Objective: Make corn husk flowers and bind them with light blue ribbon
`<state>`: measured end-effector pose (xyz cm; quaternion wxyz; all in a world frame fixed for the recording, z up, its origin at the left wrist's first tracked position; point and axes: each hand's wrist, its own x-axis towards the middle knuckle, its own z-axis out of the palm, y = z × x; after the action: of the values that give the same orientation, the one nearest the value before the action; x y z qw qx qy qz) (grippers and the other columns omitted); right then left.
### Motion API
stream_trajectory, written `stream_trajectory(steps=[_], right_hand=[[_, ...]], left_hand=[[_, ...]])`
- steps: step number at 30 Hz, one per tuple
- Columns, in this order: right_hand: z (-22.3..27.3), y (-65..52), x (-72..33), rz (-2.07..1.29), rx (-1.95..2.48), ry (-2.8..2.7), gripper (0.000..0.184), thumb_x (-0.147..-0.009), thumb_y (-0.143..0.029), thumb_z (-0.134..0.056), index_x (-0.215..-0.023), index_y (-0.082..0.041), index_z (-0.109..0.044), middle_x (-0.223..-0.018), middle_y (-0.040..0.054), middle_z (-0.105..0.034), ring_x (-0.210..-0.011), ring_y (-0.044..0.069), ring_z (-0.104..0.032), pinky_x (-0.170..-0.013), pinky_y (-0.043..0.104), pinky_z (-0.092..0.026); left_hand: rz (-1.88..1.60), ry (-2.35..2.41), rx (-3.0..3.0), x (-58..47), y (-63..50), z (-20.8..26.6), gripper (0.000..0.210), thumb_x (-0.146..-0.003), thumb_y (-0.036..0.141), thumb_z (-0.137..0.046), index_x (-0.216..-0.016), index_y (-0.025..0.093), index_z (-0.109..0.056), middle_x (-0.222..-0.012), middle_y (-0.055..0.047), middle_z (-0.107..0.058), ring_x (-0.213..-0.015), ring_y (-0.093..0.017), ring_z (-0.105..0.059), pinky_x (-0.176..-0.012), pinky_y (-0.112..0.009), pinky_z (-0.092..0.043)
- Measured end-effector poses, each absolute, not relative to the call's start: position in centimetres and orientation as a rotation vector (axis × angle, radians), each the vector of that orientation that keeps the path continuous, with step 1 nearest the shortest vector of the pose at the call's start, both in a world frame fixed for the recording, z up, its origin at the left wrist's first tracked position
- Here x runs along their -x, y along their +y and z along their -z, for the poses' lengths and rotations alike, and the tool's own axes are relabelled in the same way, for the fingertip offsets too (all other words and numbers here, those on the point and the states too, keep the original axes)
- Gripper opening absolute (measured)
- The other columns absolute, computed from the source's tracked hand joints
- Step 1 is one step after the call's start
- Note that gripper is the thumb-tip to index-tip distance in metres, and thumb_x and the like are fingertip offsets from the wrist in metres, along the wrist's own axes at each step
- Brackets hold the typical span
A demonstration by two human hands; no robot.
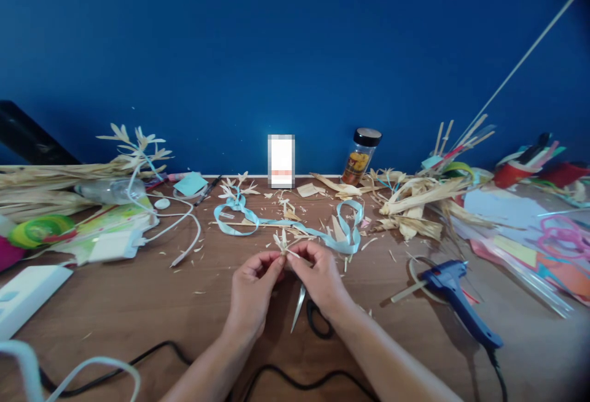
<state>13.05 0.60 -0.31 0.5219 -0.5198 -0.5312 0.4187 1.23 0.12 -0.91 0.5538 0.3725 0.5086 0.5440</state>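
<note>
A small corn husk flower with pale pointed petals stands up between my two hands, over the middle of the table. My left hand pinches its base between thumb and fingers. From the other side my right hand is closed on the flower too, its thumb along a pale strip. Scissors with black handles lie beneath my right hand, partly hidden by it. Just beyond my hands a light blue ribbon runs loosely across the table, near another husk flower.
A blue glue gun lies at right, its cord trailing. Dried husks, a jar and a blurred upright screen stand or lie toward the wall. White cables, a power strip and a bottle are left.
</note>
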Motion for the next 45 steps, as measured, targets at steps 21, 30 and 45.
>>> stream_trajectory(steps=[21, 30, 45], right_hand=[[-0.1, 0.2, -12.4, -1.127, 1.345, -1.111, 0.016, -0.072, -0.029, -0.059, -0.071, -0.014, -0.064, -0.063, 0.0013, -0.063, -0.058, 0.013, -0.054, -0.056, 0.023, -0.043], [-0.4, 0.0, -12.0, -1.279, 1.163, -1.112, 0.015, -0.070, -0.027, -0.061, -0.079, -0.016, -0.066, -0.073, 0.0021, -0.067, -0.065, 0.015, -0.059, -0.062, 0.025, -0.047], [0.6, 0.4, -12.5, -1.190, 1.199, -1.095, 0.016, -0.075, -0.033, -0.057, -0.079, -0.018, -0.061, -0.066, -0.0002, -0.063, -0.057, 0.013, -0.056, -0.053, 0.023, -0.044]], left_hand=[[-1.304, 1.374, -1.111, -1.1, 0.0, 1.0, 0.015, -0.062, 0.028, -0.068, -0.072, 0.016, -0.069, -0.066, -0.003, -0.069, -0.062, -0.015, -0.059, -0.059, -0.023, -0.045], [-1.308, 1.296, -0.948, -0.9, 0.5, 1.3, 0.019, -0.060, 0.028, -0.069, -0.072, 0.014, -0.067, -0.065, -0.002, -0.067, -0.057, -0.012, -0.058, -0.056, -0.021, -0.045], [-1.240, 1.182, -0.781, -0.8, 0.6, 0.4, 0.022, -0.057, 0.027, -0.073, -0.073, 0.014, -0.065, -0.060, 0.002, -0.063, -0.051, -0.007, -0.052, -0.051, -0.016, -0.040]])
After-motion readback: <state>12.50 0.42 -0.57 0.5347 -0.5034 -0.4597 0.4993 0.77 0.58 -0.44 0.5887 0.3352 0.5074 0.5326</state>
